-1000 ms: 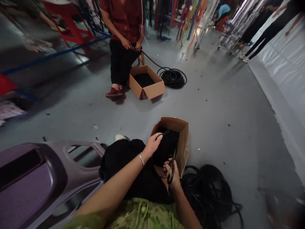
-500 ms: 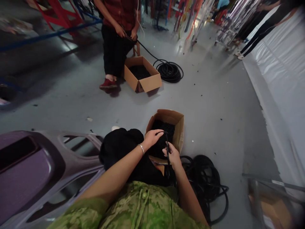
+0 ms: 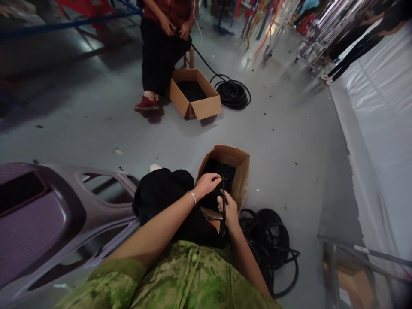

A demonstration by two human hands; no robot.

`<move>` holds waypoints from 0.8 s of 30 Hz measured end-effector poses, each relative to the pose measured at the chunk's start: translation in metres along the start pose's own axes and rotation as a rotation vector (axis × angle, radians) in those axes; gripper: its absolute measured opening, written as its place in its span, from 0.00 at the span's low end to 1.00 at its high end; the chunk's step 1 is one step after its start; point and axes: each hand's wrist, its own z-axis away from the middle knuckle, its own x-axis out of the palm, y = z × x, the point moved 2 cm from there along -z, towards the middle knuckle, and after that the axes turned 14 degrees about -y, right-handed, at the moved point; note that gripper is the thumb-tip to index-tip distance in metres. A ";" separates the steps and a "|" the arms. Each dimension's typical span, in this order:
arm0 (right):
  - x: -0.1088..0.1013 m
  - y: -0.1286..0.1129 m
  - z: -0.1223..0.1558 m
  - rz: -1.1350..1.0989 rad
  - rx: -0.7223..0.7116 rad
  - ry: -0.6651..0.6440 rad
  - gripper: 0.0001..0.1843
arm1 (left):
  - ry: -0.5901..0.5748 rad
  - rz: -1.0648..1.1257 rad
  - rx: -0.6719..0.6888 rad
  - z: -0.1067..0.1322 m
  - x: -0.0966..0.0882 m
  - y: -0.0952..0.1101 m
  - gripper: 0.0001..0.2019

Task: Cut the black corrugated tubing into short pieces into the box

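Note:
My left hand point(image 3: 207, 183) is closed in a pinch on the top end of a thin black hose point(image 3: 223, 195) over an open cardboard box point(image 3: 242, 171) with several short black pieces in it. Just below, my right hand point(image 3: 229, 211) is wrapped round the same hose, which runs down past my black-clad knee point(image 3: 164, 193). The hose seems to lead to a loose black coil point(image 3: 272, 240) on the floor to my right. Whether my right hand holds anything besides the hose is hidden.
A large purple moulded plastic part point(image 3: 48, 214) lies at my left. Across the grey floor a seated person point(image 3: 161, 47) handles a hose beside another cardboard box point(image 3: 206, 107) and a black coil point(image 3: 230, 92). A white sheet point(image 3: 380, 128) and a metal frame point(image 3: 354, 253) stand at the right.
My right hand has risen from beside the box to just under my left hand, and both now hold the hose. The view has tilted down a little.

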 end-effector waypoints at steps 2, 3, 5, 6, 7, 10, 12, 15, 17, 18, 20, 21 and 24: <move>0.002 0.001 -0.001 -0.006 0.001 -0.018 0.35 | 0.000 0.029 -0.013 0.000 0.000 -0.002 0.14; 0.002 0.001 -0.001 0.001 0.000 -0.021 0.35 | 0.002 0.044 -0.013 -0.001 0.000 -0.003 0.14; 0.002 0.002 -0.002 0.029 -0.004 -0.015 0.35 | 0.009 0.074 -0.012 -0.001 0.000 -0.004 0.14; 0.002 0.002 -0.003 0.048 -0.007 -0.010 0.34 | 0.011 0.087 -0.013 -0.002 0.000 -0.004 0.14; 0.002 0.002 -0.002 0.064 -0.011 -0.005 0.34 | 0.011 0.096 -0.014 -0.002 0.000 -0.004 0.13; 0.001 0.001 0.000 0.080 -0.020 0.003 0.33 | 0.006 0.090 -0.027 -0.001 0.001 -0.004 0.13; 0.001 0.000 0.002 0.053 -0.021 -0.006 0.33 | 0.001 0.074 -0.035 0.000 0.001 -0.002 0.13; 0.001 0.000 0.004 -0.016 -0.022 -0.036 0.34 | -0.011 0.065 -0.026 0.002 0.001 0.000 0.14; 0.002 0.000 0.004 -0.048 -0.027 -0.052 0.34 | -0.015 0.072 -0.015 0.002 0.000 0.000 0.14; 0.002 0.001 0.004 -0.054 -0.030 -0.058 0.34 | -0.014 0.075 -0.011 0.002 0.000 0.000 0.14; 0.002 0.002 0.003 -0.048 -0.033 -0.062 0.34 | -0.008 0.082 -0.003 0.002 0.000 0.000 0.14; 0.002 0.002 0.002 -0.036 -0.034 -0.060 0.34 | -0.004 0.087 0.000 0.002 0.000 -0.001 0.14; 0.002 0.001 0.002 0.027 -0.039 -0.038 0.32 | 0.000 0.096 -0.008 0.001 0.000 -0.003 0.13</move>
